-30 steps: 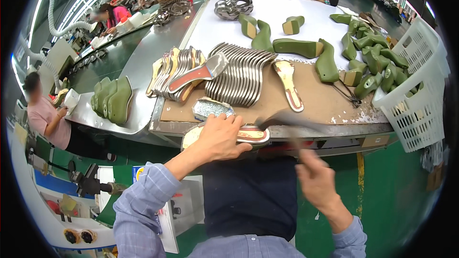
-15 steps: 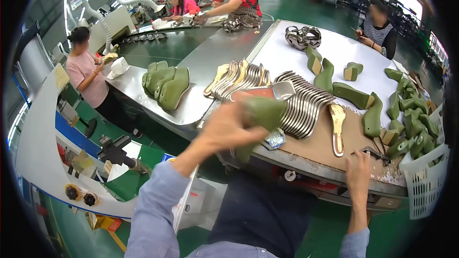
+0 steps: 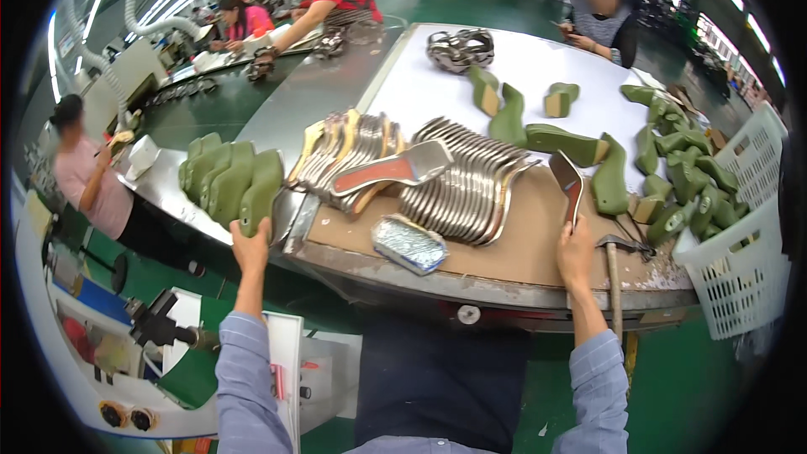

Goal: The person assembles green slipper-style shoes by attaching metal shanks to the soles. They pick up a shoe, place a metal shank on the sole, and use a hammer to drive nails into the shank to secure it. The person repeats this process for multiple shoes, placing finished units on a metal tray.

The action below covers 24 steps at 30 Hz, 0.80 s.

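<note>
At the left, my left hand (image 3: 250, 250) closes around the lower end of a green shoe last (image 3: 263, 189), which stands at the near end of a row of green shoe lasts (image 3: 216, 172) on the metal table. My right hand (image 3: 576, 254) grips an insole (image 3: 567, 178) by its lower end and holds it up over the cardboard. A long row of metallic insoles (image 3: 471, 181) stands between my hands. Across the row lies a single insole (image 3: 391, 170) with a reddish-brown middle. Nearer to me is a shiny wrapped packet (image 3: 409, 244).
A hammer (image 3: 614, 282) lies over the table edge, right of my right hand. Loose green lasts (image 3: 693, 172) pile up beside white plastic baskets (image 3: 731, 282). Silver strappy pieces (image 3: 460, 50) sit on the white sheet. Several people work around the tables; a machine (image 3: 164, 319) stands at lower left.
My left hand has carried its green last left to the row on the metal table. My right hand, empty before, has lifted the insole off the cardboard. The view has swung right.
</note>
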Available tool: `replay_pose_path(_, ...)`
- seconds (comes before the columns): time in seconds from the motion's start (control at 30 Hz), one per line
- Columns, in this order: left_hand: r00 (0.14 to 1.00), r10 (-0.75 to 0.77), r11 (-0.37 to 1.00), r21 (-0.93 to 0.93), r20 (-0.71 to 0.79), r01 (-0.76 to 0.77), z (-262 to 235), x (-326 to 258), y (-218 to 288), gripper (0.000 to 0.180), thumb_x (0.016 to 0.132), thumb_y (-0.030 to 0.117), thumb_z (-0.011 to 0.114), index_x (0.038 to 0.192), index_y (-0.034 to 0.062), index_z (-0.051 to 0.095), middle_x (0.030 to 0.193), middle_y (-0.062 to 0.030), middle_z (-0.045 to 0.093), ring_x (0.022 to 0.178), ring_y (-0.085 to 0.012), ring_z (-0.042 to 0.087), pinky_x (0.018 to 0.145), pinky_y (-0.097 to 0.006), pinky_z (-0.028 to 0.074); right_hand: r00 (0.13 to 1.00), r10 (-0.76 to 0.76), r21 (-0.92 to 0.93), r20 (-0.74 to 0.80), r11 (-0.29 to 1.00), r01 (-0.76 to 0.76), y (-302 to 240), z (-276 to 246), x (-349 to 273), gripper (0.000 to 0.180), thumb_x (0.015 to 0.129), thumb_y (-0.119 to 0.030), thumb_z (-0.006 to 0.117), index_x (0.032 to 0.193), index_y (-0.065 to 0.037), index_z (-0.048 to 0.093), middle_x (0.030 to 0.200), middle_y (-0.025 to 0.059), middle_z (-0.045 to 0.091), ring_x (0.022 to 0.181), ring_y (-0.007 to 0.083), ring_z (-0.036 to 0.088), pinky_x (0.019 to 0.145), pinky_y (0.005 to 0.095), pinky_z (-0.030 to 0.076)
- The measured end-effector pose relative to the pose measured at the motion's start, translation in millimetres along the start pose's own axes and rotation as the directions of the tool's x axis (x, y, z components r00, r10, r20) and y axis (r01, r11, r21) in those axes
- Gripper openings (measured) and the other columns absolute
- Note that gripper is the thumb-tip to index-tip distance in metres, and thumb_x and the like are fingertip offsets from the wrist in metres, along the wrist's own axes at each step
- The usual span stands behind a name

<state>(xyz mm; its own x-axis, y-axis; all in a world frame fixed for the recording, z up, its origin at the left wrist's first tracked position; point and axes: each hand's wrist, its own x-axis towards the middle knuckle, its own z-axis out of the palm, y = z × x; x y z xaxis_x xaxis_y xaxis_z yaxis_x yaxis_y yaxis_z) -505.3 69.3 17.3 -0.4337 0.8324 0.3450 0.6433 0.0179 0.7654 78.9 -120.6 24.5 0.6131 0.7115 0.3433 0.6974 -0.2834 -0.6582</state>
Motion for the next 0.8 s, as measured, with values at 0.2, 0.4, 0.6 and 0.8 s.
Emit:
replay_pose_path(0.2,0.896,0.419,0.833,0.453,-0.144,-0.317,22,-8,45,0.081,0.079,0.033,0.082,0.147,0.0106,0.045,0.155,-0.0176,0.039,0.146,-0.0411,0.030,0.116,-0.057,0.027,0.950,0.249,0.605,-0.188,0.792,-0.088,4,23,-11,0.027,0.106,-0.017,0.040,0.126,0.001,0.044,0.094,0.0159,0.065,0.070,0.0250,0.068,0.066,0.0369,0.054)
replay_pose_path(0.4,0.691,0.713,0.692,-0.275,0.115,-0.668,119,-71,244,0.042,0.090,0.016,0.071,0.126,-0.0015,0.061,0.124,-0.0220,0.066,0.116,-0.0359,0.063,0.102,-0.042,0.047,0.938,0.321,0.745,-0.127,0.655,-0.123,-2,25,-10,0.040,0.099,-0.012,0.048,0.136,0.000,0.038,0.093,0.0100,0.064,0.069,0.0166,0.064,0.065,0.0307,0.054)
replay_pose_path(0.6,0.351,0.429,0.727,-0.087,0.832,-0.681,329,-112,419,0.078,0.088,0.056,0.062,0.143,0.0019,0.049,0.127,-0.0252,0.065,0.118,-0.0391,0.062,0.102,-0.046,0.048,0.930,0.338,0.639,-0.148,0.750,-0.171,1,5,-16,0.054,0.099,-0.013,0.053,0.148,0.001,0.036,0.097,0.0097,0.063,0.080,0.0189,0.064,0.074,0.0338,0.053)
replay_pose_path(0.8,0.472,0.297,0.891,-0.062,0.830,-0.450,425,-101,414,0.112,0.065,0.049,0.075,0.153,-0.0042,0.030,0.143,-0.0271,0.053,0.131,-0.0390,0.054,0.111,-0.041,0.041,0.962,0.202,0.489,-0.184,0.868,-0.089,13,20,-21,0.049,0.102,-0.011,0.050,0.148,-0.001,0.035,0.100,0.0077,0.059,0.079,0.0121,0.058,0.073,0.0279,0.051)
